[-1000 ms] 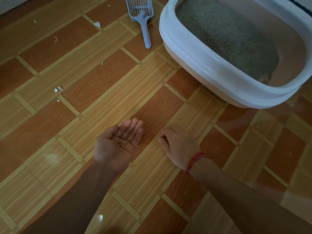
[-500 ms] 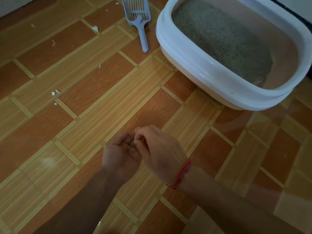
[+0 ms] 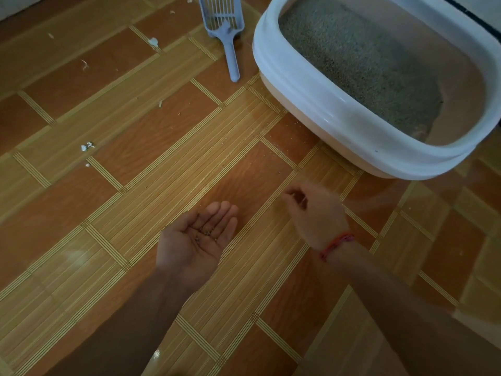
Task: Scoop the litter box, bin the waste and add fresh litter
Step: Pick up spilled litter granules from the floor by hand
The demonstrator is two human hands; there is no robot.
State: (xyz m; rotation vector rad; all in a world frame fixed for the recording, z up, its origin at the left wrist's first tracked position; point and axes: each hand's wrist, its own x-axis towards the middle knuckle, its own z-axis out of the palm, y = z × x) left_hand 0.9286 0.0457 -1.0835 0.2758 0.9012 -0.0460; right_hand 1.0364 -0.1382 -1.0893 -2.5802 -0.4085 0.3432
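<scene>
Reaching in from the bottom edge, two bare arms stretch out over the floor, which has brown and yellow tiles. The left hand is turned palm up. Its fingers are straight and close together, like a little dish. A few dark litter grains lie on it, where the fingers meet the palm.

The right hand is near it, a bit closer to the box, and shows its back. Its fingers are curled in and the thumb is close to them. The hand is blurry, so it is not possible to tell if it pinches a grain. A red band goes round that wrist.

Farther out, tiny spilled grains dot the tiles between the hands and the box. Some white scraps lie well off to the left.

The litter box sits at the top right, with a white rim and a tan lower part. Grey litter covers most of the inside, and the bare bottom shows at the right end.

The scoop lies flat on the floor just beside the box, on its left. Its handle points back toward the person. Its slotted end runs off the top edge.
</scene>
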